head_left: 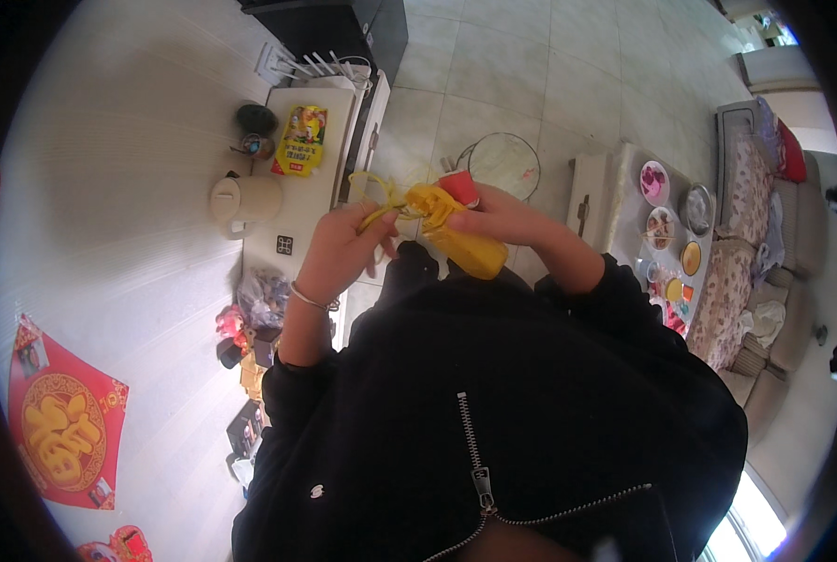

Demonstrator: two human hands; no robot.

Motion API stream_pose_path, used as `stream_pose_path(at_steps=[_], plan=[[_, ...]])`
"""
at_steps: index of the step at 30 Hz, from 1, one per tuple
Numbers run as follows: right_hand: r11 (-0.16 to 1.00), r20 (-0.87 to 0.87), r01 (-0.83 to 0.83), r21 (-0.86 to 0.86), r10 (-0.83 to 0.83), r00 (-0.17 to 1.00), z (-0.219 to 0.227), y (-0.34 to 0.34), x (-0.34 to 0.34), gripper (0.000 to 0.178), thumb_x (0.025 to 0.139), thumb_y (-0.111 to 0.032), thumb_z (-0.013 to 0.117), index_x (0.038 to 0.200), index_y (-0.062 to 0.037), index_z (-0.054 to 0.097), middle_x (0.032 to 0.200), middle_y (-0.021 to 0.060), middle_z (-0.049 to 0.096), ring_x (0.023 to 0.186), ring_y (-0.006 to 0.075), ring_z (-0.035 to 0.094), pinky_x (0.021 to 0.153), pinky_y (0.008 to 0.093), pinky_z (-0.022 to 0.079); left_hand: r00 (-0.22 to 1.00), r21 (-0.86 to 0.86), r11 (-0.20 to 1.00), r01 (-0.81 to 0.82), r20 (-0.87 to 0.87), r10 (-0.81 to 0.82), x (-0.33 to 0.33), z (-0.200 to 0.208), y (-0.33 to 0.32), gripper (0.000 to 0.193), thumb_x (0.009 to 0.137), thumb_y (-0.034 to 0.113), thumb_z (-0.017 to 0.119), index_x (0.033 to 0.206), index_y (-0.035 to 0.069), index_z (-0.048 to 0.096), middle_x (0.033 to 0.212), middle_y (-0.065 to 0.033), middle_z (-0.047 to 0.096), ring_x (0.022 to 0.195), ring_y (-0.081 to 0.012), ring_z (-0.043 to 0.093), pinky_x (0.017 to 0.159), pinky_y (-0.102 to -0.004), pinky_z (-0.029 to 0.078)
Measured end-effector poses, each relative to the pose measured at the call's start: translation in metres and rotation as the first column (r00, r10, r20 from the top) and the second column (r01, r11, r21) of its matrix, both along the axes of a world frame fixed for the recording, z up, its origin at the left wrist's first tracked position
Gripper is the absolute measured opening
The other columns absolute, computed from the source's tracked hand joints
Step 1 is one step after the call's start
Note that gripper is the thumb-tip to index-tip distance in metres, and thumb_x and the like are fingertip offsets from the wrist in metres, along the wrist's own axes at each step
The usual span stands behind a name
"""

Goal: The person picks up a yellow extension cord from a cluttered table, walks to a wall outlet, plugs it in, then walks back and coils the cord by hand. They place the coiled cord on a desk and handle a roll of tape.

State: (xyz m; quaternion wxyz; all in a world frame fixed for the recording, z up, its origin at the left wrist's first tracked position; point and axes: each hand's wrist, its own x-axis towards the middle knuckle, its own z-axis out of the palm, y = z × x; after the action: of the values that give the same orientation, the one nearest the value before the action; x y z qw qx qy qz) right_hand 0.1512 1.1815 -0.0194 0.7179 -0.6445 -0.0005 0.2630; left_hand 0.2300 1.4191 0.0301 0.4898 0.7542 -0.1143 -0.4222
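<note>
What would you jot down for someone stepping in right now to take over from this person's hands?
Left hand: pinching the thin yellow drawstring cord at the mouth of the soft yellow fabric pouch.
Right hand: wrapped around the pouch's neck, holding it up in front of the black zip jacket.
Something red shows just behind the pouch; what it is cannot be told.
Done: the pouch's mouth looks gathered.
Left: the cord hangs in loose loops, not visibly knotted.

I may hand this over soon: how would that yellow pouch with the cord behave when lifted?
The yellow pouch is probably soft and floppy, since it creases in the right hand. Its cord loops loosely at the left hand, so it may dangle.
</note>
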Motion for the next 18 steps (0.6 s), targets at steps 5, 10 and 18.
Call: stream_pose_path(at_steps=[5, 10, 18], plan=[[0.999, -0.039, -0.044, -0.014, 0.043, 0.998, -0.001, -0.011, -0.004, 0.069, 0.084, -0.051, 0.062, 0.128, 0.0005, 0.046, 0.117, 0.0101, 0.057, 0.105, 0.0161, 0.054, 0.089, 0.0287, 0.043, 0.887, -0.17, 0.941, -0.293, 0.32, 0.334, 0.005, -0.008, 0.0, 0.023, 0.091, 0.021, 0.059, 0.079, 0.002, 0.06, 0.059, 0.0021, 0.051, 0.045, -0.0034, 0.042, 0.042, -0.0195, 0.033], [0.981, -0.162, -0.033, 0.19, 0.064, 0.985, -0.008, -0.036, -0.017, 0.064, 0.087, -0.048, 0.057, 0.127, 0.0023, 0.049, 0.113, 0.0124, 0.06, 0.101, 0.0176, 0.059, 0.088, 0.0295, 0.046, 0.757, -0.139, 0.808, -0.573, 0.289, 0.586, 0.028, -0.037, 0.028, 0.026, 0.092, 0.024, 0.058, 0.077, 0.003, 0.06, 0.059, 0.0025, 0.049, 0.043, -0.0032, 0.041, 0.039, -0.0203, 0.031], [0.738, -0.265, 0.176, 0.652, 0.004, 0.964, -0.014, -0.062, -0.042, 0.062, 0.093, -0.045, 0.045, 0.13, 0.0043, 0.045, 0.121, 0.0194, 0.058, 0.107, 0.0254, 0.06, 0.091, 0.0328, 0.047, 0.934, 0.155, 0.927, -0.342, 0.163, 0.317, 0.035, -0.086, 0.076, 0.034, 0.091, 0.032, 0.058, 0.081, 0.0, 0.064, 0.064, -0.0034, 0.055, 0.052, -0.0116, 0.054, 0.05, -0.0255, 0.044]])
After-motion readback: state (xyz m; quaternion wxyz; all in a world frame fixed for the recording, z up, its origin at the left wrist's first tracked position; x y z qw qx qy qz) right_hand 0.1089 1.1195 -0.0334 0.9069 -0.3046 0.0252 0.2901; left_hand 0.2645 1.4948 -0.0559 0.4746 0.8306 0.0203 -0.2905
